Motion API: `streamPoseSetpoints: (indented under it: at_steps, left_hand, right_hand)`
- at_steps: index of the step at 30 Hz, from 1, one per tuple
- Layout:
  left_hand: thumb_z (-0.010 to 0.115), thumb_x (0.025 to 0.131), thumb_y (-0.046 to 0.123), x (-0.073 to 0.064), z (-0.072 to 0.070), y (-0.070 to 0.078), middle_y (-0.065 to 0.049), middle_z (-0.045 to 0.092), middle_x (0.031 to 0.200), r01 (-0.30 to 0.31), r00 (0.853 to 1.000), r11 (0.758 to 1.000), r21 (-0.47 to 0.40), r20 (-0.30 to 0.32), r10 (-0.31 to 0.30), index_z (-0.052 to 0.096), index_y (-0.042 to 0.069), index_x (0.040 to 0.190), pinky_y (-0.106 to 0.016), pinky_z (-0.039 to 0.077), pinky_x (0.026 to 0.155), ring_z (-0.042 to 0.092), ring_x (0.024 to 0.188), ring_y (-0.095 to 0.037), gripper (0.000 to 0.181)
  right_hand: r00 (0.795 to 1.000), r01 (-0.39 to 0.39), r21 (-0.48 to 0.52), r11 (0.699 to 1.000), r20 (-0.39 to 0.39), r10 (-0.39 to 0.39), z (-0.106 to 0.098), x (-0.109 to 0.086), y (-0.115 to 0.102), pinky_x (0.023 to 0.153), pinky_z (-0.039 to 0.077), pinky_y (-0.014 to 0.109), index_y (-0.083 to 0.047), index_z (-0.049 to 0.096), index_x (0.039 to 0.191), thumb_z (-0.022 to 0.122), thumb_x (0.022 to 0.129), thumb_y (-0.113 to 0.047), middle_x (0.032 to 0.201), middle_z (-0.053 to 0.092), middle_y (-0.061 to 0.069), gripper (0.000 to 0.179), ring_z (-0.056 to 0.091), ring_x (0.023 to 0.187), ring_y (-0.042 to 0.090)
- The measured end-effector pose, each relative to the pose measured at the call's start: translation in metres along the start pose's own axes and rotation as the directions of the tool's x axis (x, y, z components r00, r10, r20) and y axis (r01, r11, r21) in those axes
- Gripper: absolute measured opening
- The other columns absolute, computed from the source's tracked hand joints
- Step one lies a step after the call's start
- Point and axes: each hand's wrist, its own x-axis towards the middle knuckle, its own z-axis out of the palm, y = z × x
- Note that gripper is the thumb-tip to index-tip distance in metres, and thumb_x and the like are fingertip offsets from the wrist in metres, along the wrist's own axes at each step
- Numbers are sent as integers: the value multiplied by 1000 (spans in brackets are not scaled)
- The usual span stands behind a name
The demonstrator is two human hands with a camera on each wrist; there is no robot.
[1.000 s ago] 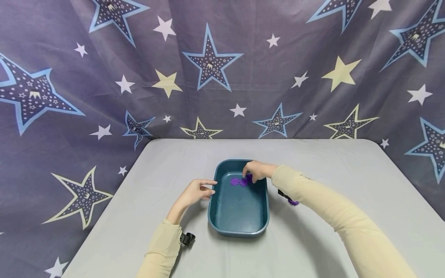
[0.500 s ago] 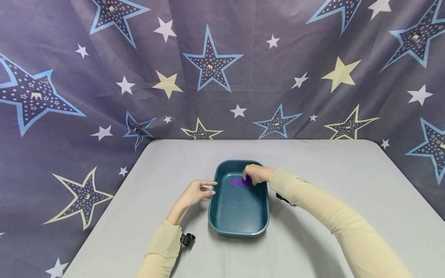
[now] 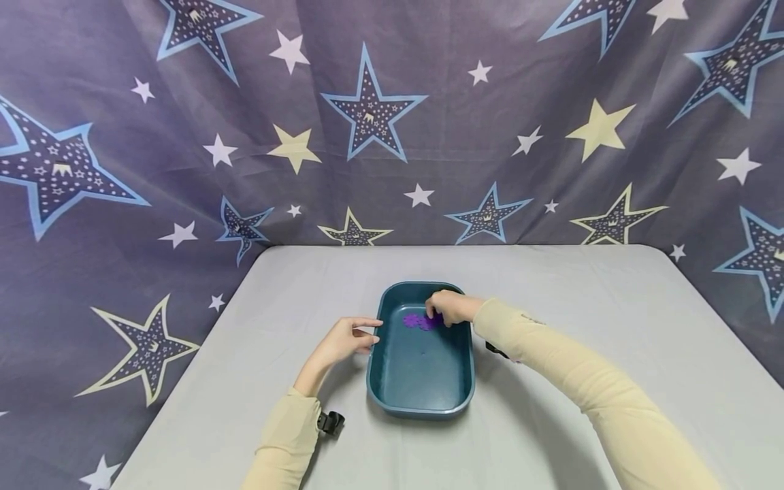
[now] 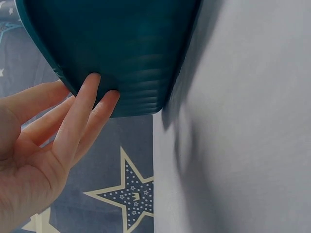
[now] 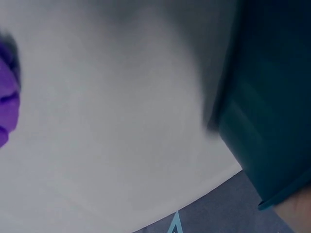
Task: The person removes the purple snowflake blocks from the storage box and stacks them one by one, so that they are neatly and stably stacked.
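Purple flower pieces (image 3: 412,320) lie inside the tub (image 3: 422,374), toward its far end, partly hidden by the right hand (image 3: 451,307); whether that grip pinches one cannot be determined. The left hand (image 3: 337,341), grip spread, touches the tub's side. Caution: a sideways push could shift the tub.

The tub (image 3: 422,374) between the left hand (image 3: 339,338) and the right hand (image 3: 451,307) is dark teal; the flowers (image 3: 412,320) at the right hand are purple, as is the piece (image 5: 7,99) outside. Both hands have cream sleeves (image 3: 282,425). The worktop (image 3: 551,286) beneath is pale grey; the grey-purple curtain (image 3: 441,156) beyond carries white, yellow and blue-edged stars (image 3: 370,112), the outlined ones speckled.
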Motion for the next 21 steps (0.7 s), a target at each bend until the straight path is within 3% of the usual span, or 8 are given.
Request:
streamPoseSetpoints:
  at_steps: [5,10,16,21]
  left_hand:
    - [55,82,-6,-4,0,8,-37,53,103,10,1000,1000,2,5,-10,48,-17,115,-45,54,69,63,73,-30,35]
    - [56,82,-3,3,-1,-8,-32,58,98,5,1000,1000,6,0,-5,49,-14,116,-41,55,67,64,75,-25,36]
    - [57,82,-3,3,0,-8,-31,60,95,8,1000,1000,-15,3,-8,50,-13,116,-46,53,70,64,77,-24,37]
    - [57,81,-4,4,-1,-7,-31,60,95,11,1000,1000,-7,-1,-11,50,-13,116,-45,54,70,63,75,-21,36]
  right_hand:
    - [999,-28,33,999,39,27,-4,-3,-4,74,51,29,-7,61,94,70,68,7,96,59,11,30,54,92,22]
    - [999,-28,51,998,42,26,-4,-3,-5,75,51,30,-7,61,93,72,67,5,97,58,12,30,53,93,23]
    - [999,-48,96,994,23,46,-3,-3,-4,77,51,32,-8,63,86,72,68,5,100,59,12,24,54,96,25]
    - [1000,3,122,993,-16,-1,-6,-6,-3,68,52,28,-7,65,81,67,70,11,89,60,8,21,55,85,21]
